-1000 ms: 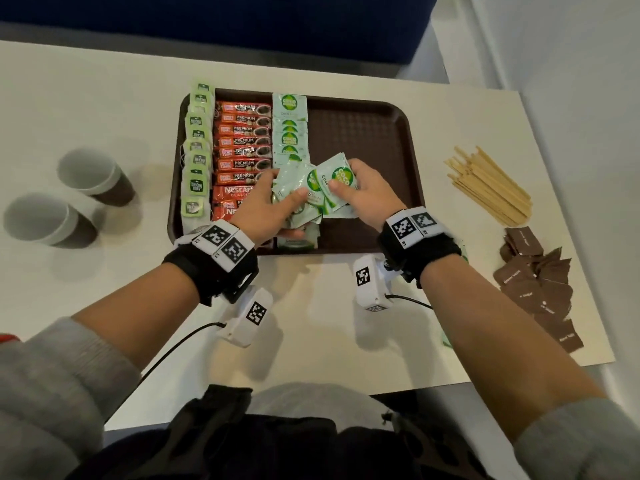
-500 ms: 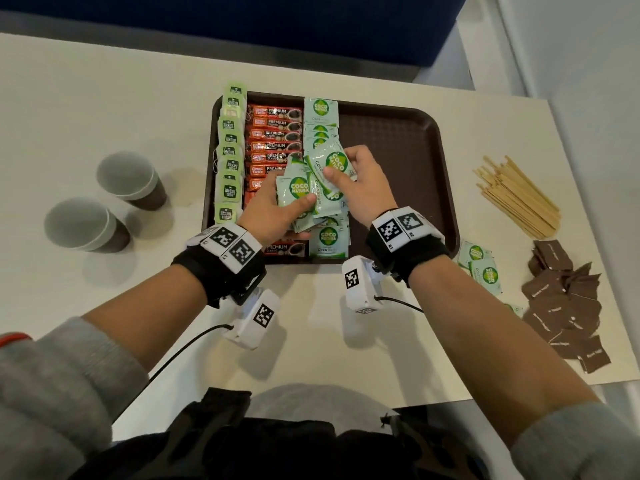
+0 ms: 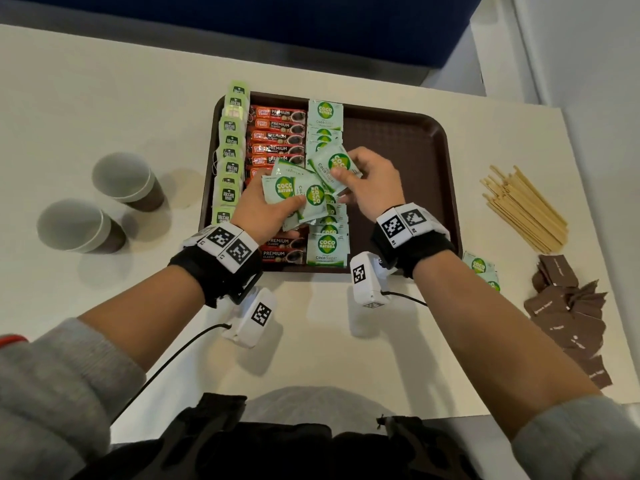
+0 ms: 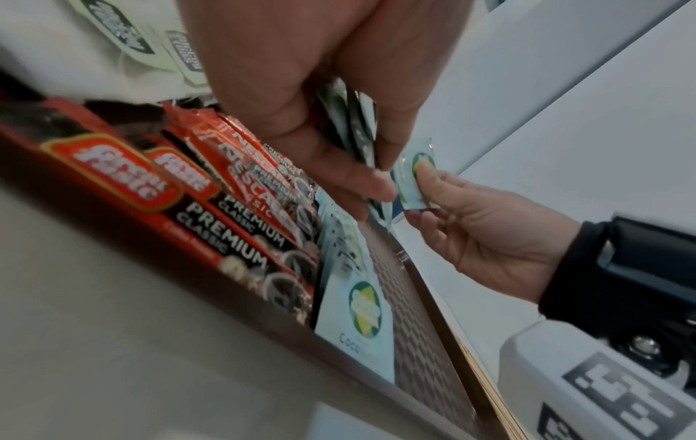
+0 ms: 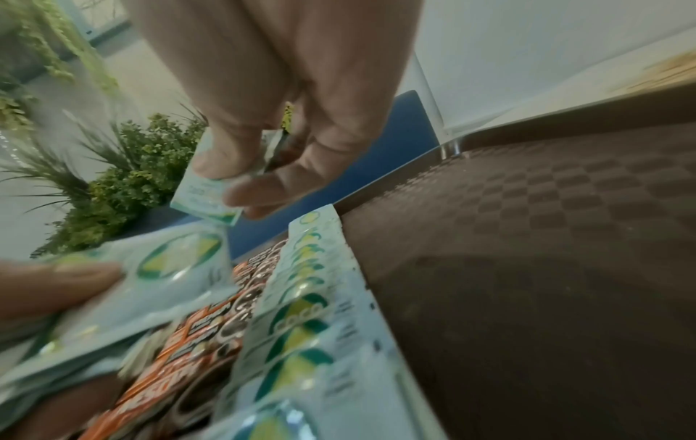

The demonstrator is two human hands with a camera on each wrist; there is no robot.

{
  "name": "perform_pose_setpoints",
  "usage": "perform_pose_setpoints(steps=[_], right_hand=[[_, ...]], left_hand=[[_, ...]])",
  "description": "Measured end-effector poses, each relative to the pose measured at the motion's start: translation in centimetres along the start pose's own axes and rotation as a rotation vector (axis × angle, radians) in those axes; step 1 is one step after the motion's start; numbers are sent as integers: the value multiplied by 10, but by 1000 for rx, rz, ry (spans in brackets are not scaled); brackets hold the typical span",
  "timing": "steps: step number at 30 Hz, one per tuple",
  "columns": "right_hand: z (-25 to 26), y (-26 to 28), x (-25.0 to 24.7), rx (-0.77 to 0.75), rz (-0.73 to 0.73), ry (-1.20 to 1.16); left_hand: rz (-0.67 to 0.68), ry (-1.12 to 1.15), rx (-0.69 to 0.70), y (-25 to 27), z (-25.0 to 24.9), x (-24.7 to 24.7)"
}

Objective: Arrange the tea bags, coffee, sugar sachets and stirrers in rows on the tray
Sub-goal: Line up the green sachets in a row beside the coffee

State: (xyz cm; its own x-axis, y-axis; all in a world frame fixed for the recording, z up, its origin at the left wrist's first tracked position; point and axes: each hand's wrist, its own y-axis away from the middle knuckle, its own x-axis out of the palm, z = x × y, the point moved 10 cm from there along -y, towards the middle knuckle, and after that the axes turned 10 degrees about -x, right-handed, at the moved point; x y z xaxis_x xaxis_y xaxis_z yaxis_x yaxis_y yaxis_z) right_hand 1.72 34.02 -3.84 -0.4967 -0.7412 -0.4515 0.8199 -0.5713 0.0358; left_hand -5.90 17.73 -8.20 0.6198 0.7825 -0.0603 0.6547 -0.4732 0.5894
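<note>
Head view shows my left hand point(image 3: 266, 211) gripping a fan of sugar sachets point(image 3: 298, 194) at mid-frame, while my right hand point(image 3: 372, 183) pinches one sachet point(image 3: 334, 164) just above the tray point(image 3: 398, 140). Tea bags point(image 3: 230, 150) and coffee sticks point(image 3: 277, 136) already sit in rows at the tray's left, and the sugar row point(image 3: 325, 230) is partly laid. Stirrers point(image 3: 523, 209) and brown sachets point(image 3: 568, 320) (both at right, on the table) still wait, I judge.

We see a dark brown tray point(image 3: 398, 140) with a chequered texture on a cream bench point(image 3: 104, 81), red-and-black coffee sticks point(image 3: 277, 131), pale green tea bags point(image 3: 230, 157), mint sugar sachets point(image 3: 325, 114) with green-yellow logos, and brown sachets point(image 3: 568, 327) by the bench's right edge.
</note>
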Motion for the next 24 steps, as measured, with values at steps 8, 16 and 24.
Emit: perform_pose_setpoints(steps=[8,16,24], right_hand=[[-9,-47,-4,-79,151,320],[-15,-109,-16,-38,36,290],[-31,-138,-15,53,-15,259]], left_hand=[[-76,56,13,-24,-21,-17],[-108,37,50,-47,-40,-24],[-85,49,38,-58,-38,-21]])
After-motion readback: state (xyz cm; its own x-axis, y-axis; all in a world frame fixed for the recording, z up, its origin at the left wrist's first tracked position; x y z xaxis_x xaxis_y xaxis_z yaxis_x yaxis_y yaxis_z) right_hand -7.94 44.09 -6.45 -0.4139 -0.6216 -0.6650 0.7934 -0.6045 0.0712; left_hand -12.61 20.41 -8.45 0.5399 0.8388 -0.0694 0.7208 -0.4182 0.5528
